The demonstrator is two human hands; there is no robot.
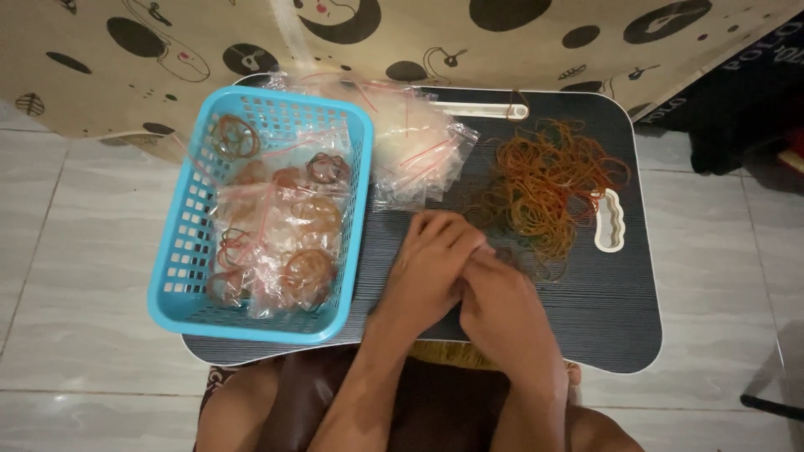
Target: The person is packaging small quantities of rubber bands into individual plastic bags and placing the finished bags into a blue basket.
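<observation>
Orange-brown rubber: loose pile of thin elastic bands (548, 188), spread on the far right of the tray, its near edge just beside the hands.
Left hand (431, 264): fingers curled down, tips meeting the right hand at the pile's near edge; whether they pinch a band cannot be told.
Right hand (502, 310): knuckles up, fingers folded under and hidden; grip cannot be told.
Black ribbed lap tray with white rim (620, 318): bears the pile, the hands, a basket and bags; a white wavy handle slot (610, 221) lies right of the pile.
Clear zip bags, empty, red-striped (419, 142): heaped far centre, touching the basket's right wall.
Light blue plastic lattice basket (180, 259): left on the tray, holding small clear bags of coiled bands (293, 243).
Patterned beige cloth (402, 33): beyond the tray.
Pale floor tiles (75, 276): either side.
Risk: bands lie tangled, so lifting one may drag neighbours off the tray's right edge; a stretched band could snap from the fingers.
</observation>
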